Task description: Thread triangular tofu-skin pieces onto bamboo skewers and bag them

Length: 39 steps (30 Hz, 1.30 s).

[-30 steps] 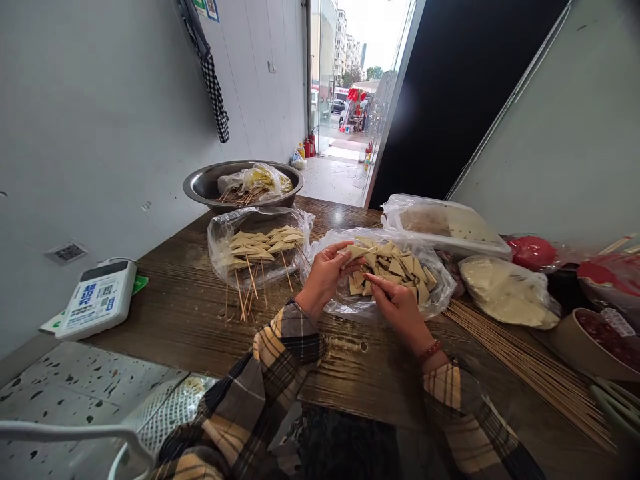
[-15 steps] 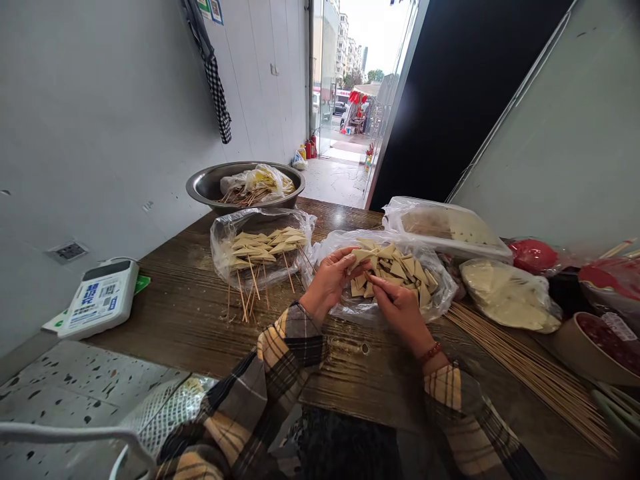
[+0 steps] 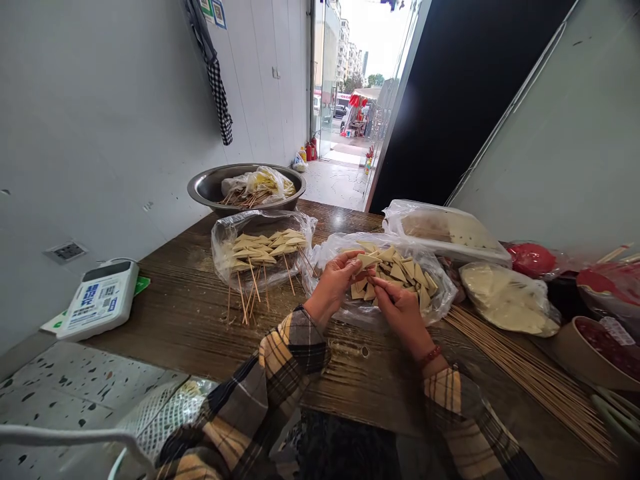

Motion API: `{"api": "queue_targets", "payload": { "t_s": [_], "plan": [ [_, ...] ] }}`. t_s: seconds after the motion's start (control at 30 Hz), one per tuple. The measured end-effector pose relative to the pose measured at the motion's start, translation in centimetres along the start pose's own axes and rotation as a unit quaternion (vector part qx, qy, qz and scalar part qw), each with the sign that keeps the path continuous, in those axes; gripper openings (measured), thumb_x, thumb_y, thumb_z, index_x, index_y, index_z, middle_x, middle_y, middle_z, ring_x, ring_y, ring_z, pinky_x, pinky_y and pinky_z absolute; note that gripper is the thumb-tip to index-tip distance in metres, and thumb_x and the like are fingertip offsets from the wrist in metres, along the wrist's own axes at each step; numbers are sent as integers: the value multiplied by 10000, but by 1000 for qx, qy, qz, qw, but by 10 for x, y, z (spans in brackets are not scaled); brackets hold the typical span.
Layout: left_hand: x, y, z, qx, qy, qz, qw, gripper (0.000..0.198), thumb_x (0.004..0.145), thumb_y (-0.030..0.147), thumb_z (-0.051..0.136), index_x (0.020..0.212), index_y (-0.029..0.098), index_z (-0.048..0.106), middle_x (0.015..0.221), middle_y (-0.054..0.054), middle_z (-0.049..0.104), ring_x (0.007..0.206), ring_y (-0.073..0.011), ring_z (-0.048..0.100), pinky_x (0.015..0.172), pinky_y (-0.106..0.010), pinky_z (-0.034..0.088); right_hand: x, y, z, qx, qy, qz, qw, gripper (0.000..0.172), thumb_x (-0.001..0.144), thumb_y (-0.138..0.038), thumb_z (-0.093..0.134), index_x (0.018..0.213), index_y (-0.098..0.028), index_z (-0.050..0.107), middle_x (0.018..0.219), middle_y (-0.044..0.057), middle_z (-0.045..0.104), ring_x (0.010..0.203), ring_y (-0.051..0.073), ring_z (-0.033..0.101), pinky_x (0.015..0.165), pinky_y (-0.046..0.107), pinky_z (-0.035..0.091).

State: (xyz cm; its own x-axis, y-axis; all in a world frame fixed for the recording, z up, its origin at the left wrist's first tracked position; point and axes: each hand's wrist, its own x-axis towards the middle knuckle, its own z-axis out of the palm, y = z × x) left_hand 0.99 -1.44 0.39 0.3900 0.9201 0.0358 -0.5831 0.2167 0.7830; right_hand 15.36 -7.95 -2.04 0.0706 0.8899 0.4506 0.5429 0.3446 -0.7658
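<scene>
My left hand point(image 3: 331, 288) pinches a flat, pale tan triangular piece of dried tofu point(image 3: 369, 261) between thumb and fingers. Close by on the right, my right hand point(image 3: 401, 313) has its fingertips closed on a thin bamboo skewer, of which only a short brown bit shows between the hands. Both hands are over an open plastic bag point(image 3: 341, 311) heaped with loose tofu triangles point(image 3: 400, 272). To the left, another plastic bag point(image 3: 220, 235) carries tofu triangles threaded on skewers point(image 3: 267, 248), their sticks pointing toward me.
A bundle of bare skewers point(image 3: 530, 377) lies at right. Behind are a steel basin point(image 3: 200, 190) with bagged skewers, a covered white tray point(image 3: 450, 230) and a bag of pale slices point(image 3: 510, 297). A bowl point(image 3: 575, 347) stands far right, a white scale point(image 3: 103, 297) at left.
My left hand has drawn slightly right and down with the tofu piece, which is turned a little. My right hand stays nearly in place, still pinching.
</scene>
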Motion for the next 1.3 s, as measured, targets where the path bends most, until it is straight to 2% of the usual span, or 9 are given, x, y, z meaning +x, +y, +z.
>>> {"api": "queue_targets", "payload": {
  "t_s": [0.2, 0.33, 0.47, 0.7, 0.87, 0.97, 1.07, 1.2, 1.3],
  "plan": [
    [-2, 4, 0, -3, -14, -6, 1000, 413, 741, 334, 733, 1089, 138, 627, 888, -72, 698, 802, -189, 694, 785, -312, 505, -2, -5, 1, 23, -5, 7, 1000, 306, 883, -325, 509, 1077, -216, 719, 1065, 59, 734, 944, 233, 694, 857, 393, 550],
    [-1, 2, 0, -4, -56, -16, 998, 355, 757, 366, 720, 1004, 118, 658, 931, -116, 711, 864, -207, 690, 854, -330, 491, -2, -4, 3, 20, -11, 13, 1000, 296, 881, -323, 504, 1056, -217, 718, 1024, 47, 744, 914, 225, 697, 847, 381, 547],
    [-1, -1, 2, -3, -69, -3, 998, 308, 773, 361, 704, 958, 119, 664, 935, -117, 713, 903, -213, 682, 884, -337, 483, -2, -3, 3, 17, -6, 9, 1000, 280, 877, -327, 506, 1014, -205, 717, 1004, 56, 746, 902, 224, 690, 834, 361, 535],
    [-6, 0, 8, 8, -77, 1, 997, 275, 772, 359, 700, 897, 119, 659, 902, -105, 699, 918, -223, 673, 856, -342, 497, -2, -4, 2, 0, -9, 9, 1000, 252, 883, -331, 495, 946, -192, 695, 842, 40, 742, 726, 191, 663, 659, 294, 517],
    [-8, -6, 12, 18, -75, -14, 997, 287, 735, 372, 732, 853, 120, 660, 867, -95, 699, 876, -208, 670, 838, -320, 489, -1, -4, 2, -9, -10, 3, 1000, 257, 890, -331, 483, 927, -190, 694, 820, 42, 728, 729, 187, 648, 664, 281, 487],
    [-7, -8, 12, 47, -91, -19, 995, 299, 750, 382, 712, 869, 112, 668, 863, -102, 707, 824, -190, 670, 781, -286, 488, 0, -5, 1, -7, -8, 26, 1000, 289, 891, -363, 489, 930, -165, 696, 721, 32, 696, 632, 168, 606, 613, 270, 460],
    [-5, -4, 7, 45, -83, -11, 995, 305, 764, 378, 698, 898, 106, 670, 873, -107, 712, 849, -196, 673, 831, -306, 485, 0, -5, 0, 19, -31, 45, 998, 316, 885, -400, 509, 936, -144, 689, 636, 10, 645, 528, 136, 536, 535, 250, 420],
    [0, 5, -3, 30, -45, 21, 998, 281, 774, 353, 694, 914, 111, 668, 931, -103, 715, 901, -199, 673, 926, -343, 455, 0, -5, -1, 23, -49, 40, 998, 309, 882, -375, 515, 980, -147, 699, 713, 28, 687, 553, 136, 562, 546, 249, 437],
    [0, 4, -3, 33, -49, 27, 998, 275, 785, 356, 682, 919, 116, 670, 970, -104, 710, 918, -201, 672, 947, -353, 447, 0, -4, 0, 17, -31, 15, 999, 284, 882, -339, 514, 985, -161, 710, 858, 59, 735, 700, 173, 642, 652, 276, 486]
  ]
}}
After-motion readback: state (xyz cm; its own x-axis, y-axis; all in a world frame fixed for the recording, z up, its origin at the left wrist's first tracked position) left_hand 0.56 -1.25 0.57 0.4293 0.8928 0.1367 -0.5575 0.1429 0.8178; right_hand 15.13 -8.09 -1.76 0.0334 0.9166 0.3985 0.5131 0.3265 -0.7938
